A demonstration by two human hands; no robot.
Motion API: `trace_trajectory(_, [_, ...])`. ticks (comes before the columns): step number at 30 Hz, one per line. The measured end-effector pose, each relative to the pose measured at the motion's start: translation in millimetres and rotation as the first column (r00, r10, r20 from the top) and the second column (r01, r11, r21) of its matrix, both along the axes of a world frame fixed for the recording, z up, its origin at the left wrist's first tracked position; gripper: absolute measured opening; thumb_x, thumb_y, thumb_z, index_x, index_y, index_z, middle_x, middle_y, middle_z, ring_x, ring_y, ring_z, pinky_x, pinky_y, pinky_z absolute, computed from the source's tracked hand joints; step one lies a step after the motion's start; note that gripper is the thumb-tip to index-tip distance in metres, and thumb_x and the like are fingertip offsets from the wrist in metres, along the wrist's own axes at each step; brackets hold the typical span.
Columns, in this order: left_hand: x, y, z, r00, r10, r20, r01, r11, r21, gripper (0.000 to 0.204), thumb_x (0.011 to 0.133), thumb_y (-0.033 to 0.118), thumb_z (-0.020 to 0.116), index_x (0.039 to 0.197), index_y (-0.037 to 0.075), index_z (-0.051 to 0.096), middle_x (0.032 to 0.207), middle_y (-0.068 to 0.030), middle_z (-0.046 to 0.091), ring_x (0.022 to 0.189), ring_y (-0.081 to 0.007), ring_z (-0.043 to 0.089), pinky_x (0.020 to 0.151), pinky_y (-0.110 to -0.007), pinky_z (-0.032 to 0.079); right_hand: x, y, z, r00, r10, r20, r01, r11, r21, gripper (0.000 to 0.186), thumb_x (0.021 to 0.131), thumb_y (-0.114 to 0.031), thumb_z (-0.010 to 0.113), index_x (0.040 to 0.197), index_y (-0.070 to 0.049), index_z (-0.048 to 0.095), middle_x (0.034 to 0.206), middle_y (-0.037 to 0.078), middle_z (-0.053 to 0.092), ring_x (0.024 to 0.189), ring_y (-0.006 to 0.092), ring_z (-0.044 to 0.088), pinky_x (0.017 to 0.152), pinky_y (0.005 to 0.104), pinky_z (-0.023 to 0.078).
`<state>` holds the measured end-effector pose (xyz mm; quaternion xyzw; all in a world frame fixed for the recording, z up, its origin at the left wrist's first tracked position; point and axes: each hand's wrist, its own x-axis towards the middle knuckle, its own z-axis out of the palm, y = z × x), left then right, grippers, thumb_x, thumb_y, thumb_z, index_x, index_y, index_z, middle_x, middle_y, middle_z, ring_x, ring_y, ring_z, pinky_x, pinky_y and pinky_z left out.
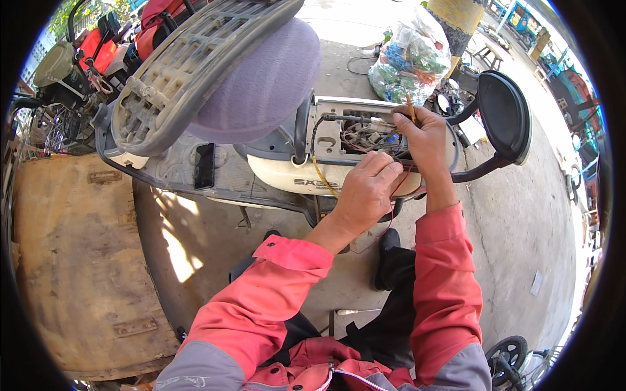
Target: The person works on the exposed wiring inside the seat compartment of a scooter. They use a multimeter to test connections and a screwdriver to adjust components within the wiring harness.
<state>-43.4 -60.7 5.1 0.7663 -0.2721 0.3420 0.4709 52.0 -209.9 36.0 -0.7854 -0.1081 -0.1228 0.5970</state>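
A white electric scooter (280, 176) stands crosswise before me, its seat (261, 85) tipped up at the left. In the scooter's open compartment lies a tangle of wires (365, 135) with pale connectors. At the compartment's near edge, my left hand (368, 192) pinches a wire between thumb and fingers; the fingertips are partly hidden. A thin red wire (393, 195) hangs down beside it. Over the right end, my right hand (427, 140) is closed around a slim orange-brown stick (410, 107) that points upward. A yellow wire (319, 173) drops over the body panel.
A dark phone (205, 166) lies on the scooter's footboard. Right of the compartment juts a black padded backrest (505, 117). Beyond stands a clear bag of bottles (411, 58) by a yellow-and-black pillar (456, 23). A wooden board (78, 260) lies at the left; a screwdriver (349, 312) rests below me.
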Motion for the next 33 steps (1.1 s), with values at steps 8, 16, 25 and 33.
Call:
trace_trajectory(8, [-2.4,3.9,-3.6,1.000,0.007,-0.021,-0.006,0.999,0.037,0.019,0.084,-0.007,0.069,0.102,-0.001,0.068,0.097,-0.0137,0.064,0.089,-0.0360,0.063,0.075,-0.044,0.052,-4.0,-21.5,4.3,0.998,-0.048,0.037,0.049,0.998,-0.031,0.017,0.092,-0.009,0.075,0.103,0.004,0.078,0.080,-0.001,0.068,0.072,0.0062,0.056,0.066,0.0253,0.045])
trace_trajectory(16, [-5.1,5.9,-7.6,1.000,0.018,-0.010,-0.017,0.995,0.099,0.020,0.084,-0.007,0.069,0.102,-0.001,0.068,0.096,-0.0133,0.063,0.089,-0.0360,0.063,0.075,-0.045,0.053,-10.6,-17.8,2.6,0.998,0.058,0.037,-0.054,0.992,-0.111,0.025,0.084,-0.005,0.080,0.107,0.004,0.076,0.079,0.001,0.068,0.071,0.0076,0.056,0.065,0.0278,0.046])
trace_trajectory(25, [-8.3,9.3,-5.8,1.000,0.024,-0.007,-0.023,0.993,0.119,0.025,0.080,-0.009,0.067,0.103,0.000,0.068,0.096,-0.0127,0.062,0.089,-0.0360,0.063,0.075,-0.045,0.053,-16.8,-8.3,8.8,0.998,0.026,0.057,-0.008,0.954,-0.298,0.031,0.079,-0.005,0.085,0.106,0.004,0.074,0.082,0.000,0.062,0.073,0.0087,0.053,0.065,0.0276,0.045])
trace_trajectory(33, [-9.5,9.9,-8.0,0.999,0.028,-0.026,-0.024,0.990,0.135,0.029,0.077,-0.010,0.065,0.104,0.000,0.068,0.097,-0.0120,0.062,0.090,-0.0353,0.063,0.076,-0.045,0.054,-17.6,5.6,9.3,0.981,0.063,0.182,-0.001,0.946,-0.323,0.040,0.073,-0.010,0.086,0.108,0.005,0.074,0.099,0.016,0.073,0.088,0.0318,0.070,0.081,0.0380,0.054])
